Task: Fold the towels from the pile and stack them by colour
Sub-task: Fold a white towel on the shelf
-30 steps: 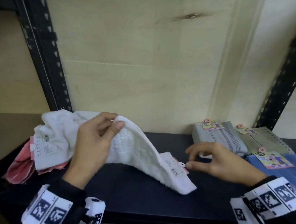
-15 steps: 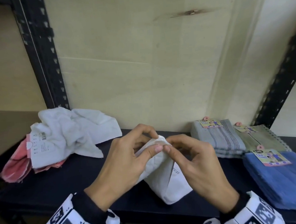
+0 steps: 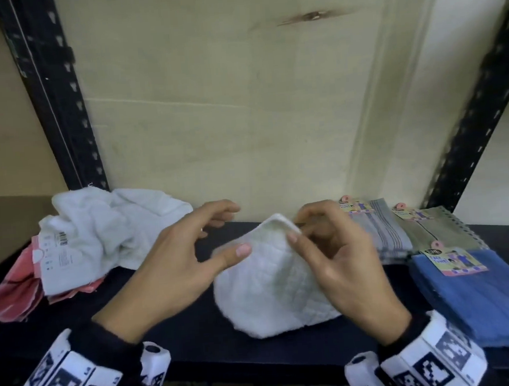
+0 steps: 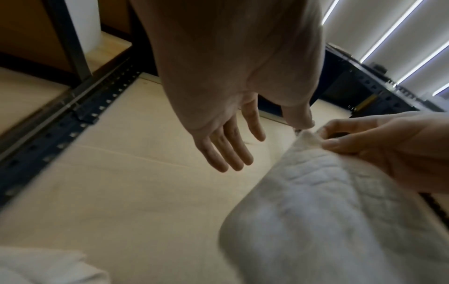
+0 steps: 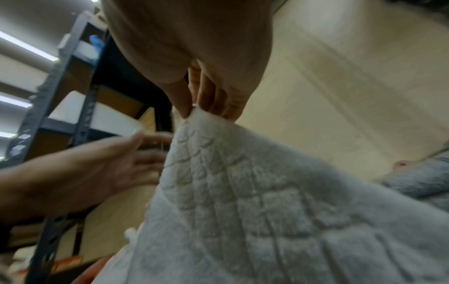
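Observation:
A white quilted towel rests folded over on the dark shelf, its top corners lifted. My right hand pinches those corners between thumb and fingers; the right wrist view shows the pinch on the towel. Just left of the towel my left hand hovers with fingers spread, holding nothing. In the left wrist view its straight fingers stand apart from the towel. The unfolded pile lies at far left: a crumpled white towel on a pink one.
Folded towels with paper tags lie at the right: a grey striped one, an olive one and a blue one. Black slotted uprights flank the shelf. A pale board wall closes the back.
A second ago my left hand held the towel's corner up alone. Both hands then met at the corners. Now my left hand has let go and moved left, while my right keeps the pinch.

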